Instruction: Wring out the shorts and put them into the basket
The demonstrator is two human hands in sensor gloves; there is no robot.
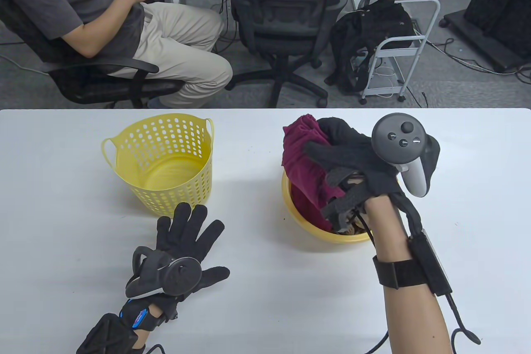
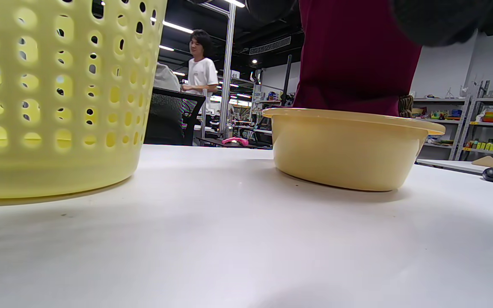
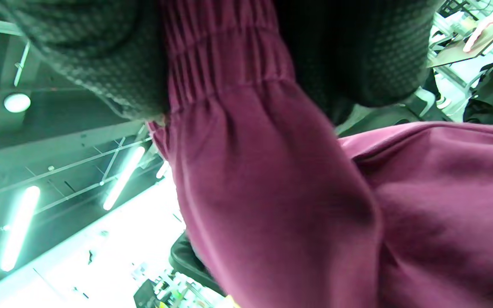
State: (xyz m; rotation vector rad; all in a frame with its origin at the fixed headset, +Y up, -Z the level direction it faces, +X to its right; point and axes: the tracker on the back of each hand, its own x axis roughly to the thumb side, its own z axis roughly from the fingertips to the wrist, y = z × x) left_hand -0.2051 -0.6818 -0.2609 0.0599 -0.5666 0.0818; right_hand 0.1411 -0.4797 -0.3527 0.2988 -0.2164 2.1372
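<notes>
The maroon shorts hang out of a yellow basin at the table's right; my right hand grips their upper part above the basin. In the right wrist view the gloved fingers clamp the elastic waistband of the shorts. The left wrist view shows the shorts rising from the basin. The yellow perforated basket stands at the table's left, empty. My left hand lies flat on the table in front of the basket, fingers spread, holding nothing.
A white table bears everything. A person sits on an office chair behind the far edge at left. Another chair, a black bag and a white trolley stand behind the table.
</notes>
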